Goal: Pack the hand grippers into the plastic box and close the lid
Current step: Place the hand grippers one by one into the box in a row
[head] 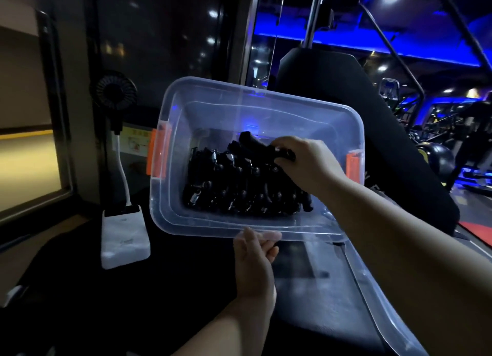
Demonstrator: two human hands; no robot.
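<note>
At the far left a small fan [113, 93] stood on its stalk above a white power bank [124, 238], both just left of the plastic box [170, 214]. The box was off the surface and tipped toward the viewer, its left orange latch [158, 156] hanging open. The left hand [257, 260] pinched the near rim, thumb on top and fingers curled beneath, showing through the clear wall.

Inside, the hand grippers [234, 188] lay in packed rows across the floor of the box, springs and black handles overlapping. The right hand [306, 164] reached in from the right and gripped one more hand gripper [263, 145] by its handle, held over the far side of the pile and seemingly touching it.

To seat this piece well, it probably wanted laying flat in line with the rows, handles the same way, so nothing stood above the rim. The left hand's single pinch looked a slender hold for a loaded, tilted box; levelling it or setting it down would likely be safer before letting go.

The right orange latch [355, 166] was also open, and the clear lid [346, 310] lay near right beneath the forearm, not yet fitted.
</note>
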